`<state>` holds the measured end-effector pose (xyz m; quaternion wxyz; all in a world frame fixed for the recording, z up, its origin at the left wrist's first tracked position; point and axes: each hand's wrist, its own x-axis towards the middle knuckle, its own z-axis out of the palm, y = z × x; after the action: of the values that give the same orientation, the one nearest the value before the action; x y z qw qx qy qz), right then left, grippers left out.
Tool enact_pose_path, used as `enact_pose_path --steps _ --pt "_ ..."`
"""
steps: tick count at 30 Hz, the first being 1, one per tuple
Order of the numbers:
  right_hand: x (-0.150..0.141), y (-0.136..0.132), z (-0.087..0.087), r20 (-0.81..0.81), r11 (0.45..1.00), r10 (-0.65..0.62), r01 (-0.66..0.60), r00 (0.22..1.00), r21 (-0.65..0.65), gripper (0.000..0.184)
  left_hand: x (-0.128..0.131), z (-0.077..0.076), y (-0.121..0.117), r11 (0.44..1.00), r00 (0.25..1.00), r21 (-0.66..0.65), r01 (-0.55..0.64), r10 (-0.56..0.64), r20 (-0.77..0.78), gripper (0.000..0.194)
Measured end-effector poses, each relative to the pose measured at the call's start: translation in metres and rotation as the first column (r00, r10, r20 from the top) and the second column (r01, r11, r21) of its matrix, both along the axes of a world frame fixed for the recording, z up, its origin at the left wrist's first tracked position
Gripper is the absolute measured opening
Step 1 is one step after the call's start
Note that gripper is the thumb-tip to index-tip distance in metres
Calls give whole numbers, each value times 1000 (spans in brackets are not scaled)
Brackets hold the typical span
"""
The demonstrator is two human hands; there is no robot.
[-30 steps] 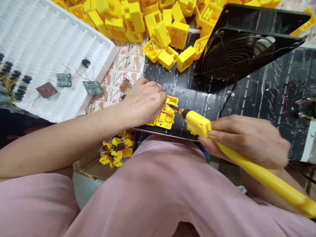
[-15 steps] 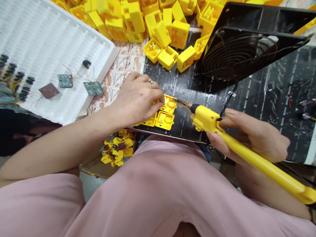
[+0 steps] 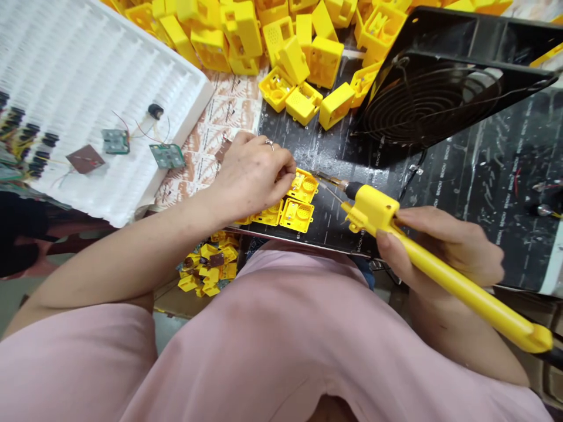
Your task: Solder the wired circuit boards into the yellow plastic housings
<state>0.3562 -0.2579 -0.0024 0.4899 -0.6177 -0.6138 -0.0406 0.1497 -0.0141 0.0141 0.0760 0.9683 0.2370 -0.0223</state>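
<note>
My right hand (image 3: 453, 246) is wrapped round a yellow soldering iron (image 3: 440, 269) with a solder feed tube beside its hot end. The tip points left and rests close to the upper right edge of an open yellow plastic case (image 3: 304, 186). My left hand (image 3: 259, 170), with a ring on one finger, has its fingers pinched together at that case; what they hold, if anything, is hidden. Just below it lies another open yellow case (image 3: 297, 215) with a speaker grille and small metal contacts. More cases sit partly under my left hand.
Yellow cases (image 3: 325, 61) are heaped at the back. A black fan (image 3: 422, 99) stands at the back right. On the left, a white foam tray (image 3: 132, 76) carries green circuit boards (image 3: 167, 156) and wired parts. Below the table edge is a box of yellow pieces (image 3: 213, 264).
The view has shifted slightly. My right hand and the soldering iron have moved a little, with the tip still near the same case. My left hand stays at the case, fingers pinched.
</note>
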Motion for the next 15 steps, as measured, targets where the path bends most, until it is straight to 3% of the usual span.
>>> enact_pose_path --steps 2,6,11,15 --pt "-3 2 1 16 999 22 -22 1000 -29 37 1 -1 -1 1000 1000 4 -15 15 -14 37" --pt "-8 7 5 47 996 88 -89 995 16 16 4 -1 -4 1000 999 18 -14 14 -44 38" --pt "-14 9 5 112 995 82 -76 990 -58 20 8 4 -6 1000 995 24 1 2 -100 39" --pt "-15 12 4 127 993 119 -120 985 5 20 9 8 -6 1000 991 18 19 -16 -136 40"
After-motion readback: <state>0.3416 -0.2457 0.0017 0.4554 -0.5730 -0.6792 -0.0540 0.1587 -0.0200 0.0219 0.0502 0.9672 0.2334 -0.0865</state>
